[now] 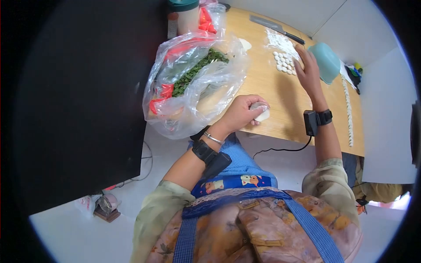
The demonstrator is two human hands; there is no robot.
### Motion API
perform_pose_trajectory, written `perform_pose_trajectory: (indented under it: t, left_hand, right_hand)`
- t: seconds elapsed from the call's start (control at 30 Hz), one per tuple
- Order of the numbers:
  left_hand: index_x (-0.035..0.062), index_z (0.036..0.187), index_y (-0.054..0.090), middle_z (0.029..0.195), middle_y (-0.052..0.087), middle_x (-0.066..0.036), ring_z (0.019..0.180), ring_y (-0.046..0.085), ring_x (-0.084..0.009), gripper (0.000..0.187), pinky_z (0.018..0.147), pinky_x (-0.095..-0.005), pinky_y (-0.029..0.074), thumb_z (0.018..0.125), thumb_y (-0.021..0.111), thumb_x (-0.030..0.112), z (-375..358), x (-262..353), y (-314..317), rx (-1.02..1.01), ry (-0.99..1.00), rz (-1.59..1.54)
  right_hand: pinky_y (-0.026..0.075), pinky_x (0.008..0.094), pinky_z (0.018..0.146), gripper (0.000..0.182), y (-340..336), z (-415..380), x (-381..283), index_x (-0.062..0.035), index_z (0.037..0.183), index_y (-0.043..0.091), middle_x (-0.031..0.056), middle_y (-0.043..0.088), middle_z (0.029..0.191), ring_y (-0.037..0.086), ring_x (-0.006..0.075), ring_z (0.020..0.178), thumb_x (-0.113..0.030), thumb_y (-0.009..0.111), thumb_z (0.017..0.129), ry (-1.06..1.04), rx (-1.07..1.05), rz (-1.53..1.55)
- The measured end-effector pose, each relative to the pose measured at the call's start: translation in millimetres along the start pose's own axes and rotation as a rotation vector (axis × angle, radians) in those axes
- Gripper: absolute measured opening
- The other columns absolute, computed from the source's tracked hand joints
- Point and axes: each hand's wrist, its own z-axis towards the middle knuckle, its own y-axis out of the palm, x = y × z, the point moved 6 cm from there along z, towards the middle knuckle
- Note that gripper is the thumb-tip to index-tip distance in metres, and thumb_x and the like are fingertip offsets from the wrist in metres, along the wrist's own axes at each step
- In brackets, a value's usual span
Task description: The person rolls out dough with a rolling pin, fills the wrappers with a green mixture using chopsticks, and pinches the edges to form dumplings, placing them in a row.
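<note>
My left hand [244,113] is closed around a round white dough wrapper [262,115] at the table's near edge, with its fingers hiding part of it. My right hand [308,72] is over the far right of the table, thumb and fingers apart, and I see nothing held in it. Beside its fingertips lie several small white dough pieces [284,63] and a patch of white flour [280,43]. Just right of this hand is an upturned teal bowl [325,62].
A clear plastic bag [193,83] with chopped greens [199,70] covers the table's left side. A cleaver [274,27] lies at the back. White pieces in a long row [347,111] line the right edge. A teal-lidded container [184,17] stands back left; a black cable [283,150] hangs from my right wrist.
</note>
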Motion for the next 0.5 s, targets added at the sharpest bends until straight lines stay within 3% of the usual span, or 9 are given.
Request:
perform_pose_trajectory:
  t: [0.07, 0.1, 0.17, 0.2, 0.23, 0.3, 0.37, 0.5]
  left_hand:
    - [0.002, 0.109, 0.07, 0.087, 0.068, -0.003, 0.07, 0.064, -0.0085, 0.018, 0.061, -0.0216, 0.052, 0.095, 0.061, 0.009, -7.4, 3.8, 2.3, 0.029, -0.006, 0.164]
    - [0.002, 0.109, 0.07, 0.087, 0.068, -0.003, 0.07, 0.064, -0.0085, 0.018, 0.061, -0.0216, 0.052, 0.095, 0.061, 0.009, -15.0, -1.0, 4.0, 0.039, -0.008, 0.173]
    - [0.0032, 0.109, 0.069, 0.094, 0.071, -0.009, 0.082, 0.068, -0.0188, 0.02, 0.077, -0.0328, 0.055, 0.094, 0.061, 0.013, -55.5, 11.2, -9.2, 0.334, 0.405, 0.593]
    - [0.0031, 0.109, 0.069, 0.097, 0.071, -0.011, 0.088, 0.068, -0.0223, 0.021, 0.083, -0.035, 0.053, 0.093, 0.063, 0.014, -79.9, 9.6, -22.0, 0.419, 0.33, 0.539]
    - [0.0031, 0.109, 0.07, 0.101, 0.072, -0.013, 0.094, 0.067, -0.0258, 0.022, 0.089, -0.0372, 0.051, 0.091, 0.064, 0.014, -103.5, 9.8, -33.1, 0.507, 0.252, 0.487]
    - [0.0035, 0.107, 0.071, 0.102, 0.071, -0.017, 0.092, 0.067, -0.0309, 0.023, 0.087, -0.038, 0.052, 0.087, 0.067, 0.014, -148.5, 5.7, -73.0, 0.809, 0.357, 0.817]
    - [0.0025, 0.104, 0.072, 0.099, 0.07, -0.019, 0.093, 0.066, -0.0349, 0.024, 0.086, -0.0402, 0.052, 0.082, 0.069, 0.01, -172.3, 14.8, -103.0, 0.751, 0.216, 1.1]
    - [0.0021, 0.1, 0.072, 0.097, 0.07, -0.019, 0.093, 0.065, -0.0377, 0.02, 0.085, -0.0424, 0.052, 0.081, 0.068, 0.007, -157.2, 41.8, -139.4, 0.812, 0.15, 1.19]
  right_hand:
    - [0.043, 0.0415, 0.102, 0.042, 2.4, 33.6, -73.7, -0.0033, 0.131, 0.056, 0.0163, 0.059, 0.129, 0.054, 0.0336, 0.122, -0.017, 0.065, 0.093, -0.074, -0.112, 0.46]
    - [0.04, 0.0406, 0.106, 0.046, 3.7, 43.7, -109.8, -0.0041, 0.135, 0.054, 0.0165, 0.058, 0.132, 0.053, 0.0319, 0.125, -0.017, 0.065, 0.092, -0.171, -0.197, 0.536]
    - [0.034, 0.0411, 0.112, 0.054, 19.5, 50.4, -165.2, -0.0054, 0.139, 0.051, 0.0175, 0.055, 0.137, 0.051, 0.0307, 0.129, -0.019, 0.068, 0.09, -0.399, -0.314, 0.605]
    - [0.032, 0.0425, 0.115, 0.058, 29.9, 49.5, -186.8, -0.0059, 0.14, 0.05, 0.0184, 0.054, 0.138, 0.05, 0.0313, 0.13, -0.021, 0.07, 0.088, -0.527, -0.346, 0.6]
    - [0.032, 0.0425, 0.115, 0.058, 38.1, 47.2, -189.4, -0.0059, 0.14, 0.05, 0.0184, 0.054, 0.138, 0.05, 0.0313, 0.13, -0.021, 0.07, 0.088, -0.526, -0.34, 0.616]
    - [0.037, 0.0428, 0.109, 0.056, 65.4, 27.3, -197.6, -0.0023, 0.133, 0.054, 0.0203, 0.061, 0.124, 0.058, 0.032, 0.119, -0.026, 0.07, 0.086, -0.697, -0.409, 0.435]
    - [0.041, 0.0429, 0.105, 0.05, 79.0, 6.3, -191.1, -0.0019, 0.126, 0.058, 0.0185, 0.064, 0.116, 0.06, 0.032, 0.113, -0.024, 0.07, 0.083, -0.652, -0.466, 0.407]
    - [0.048, 0.045, 0.091, 0.031, 103.7, -25.5, -175.0, -0.0027, 0.104, 0.065, 0.0122, 0.066, 0.096, 0.062, 0.0316, 0.097, -0.019, 0.07, 0.078, -0.57, -0.509, 0.304]
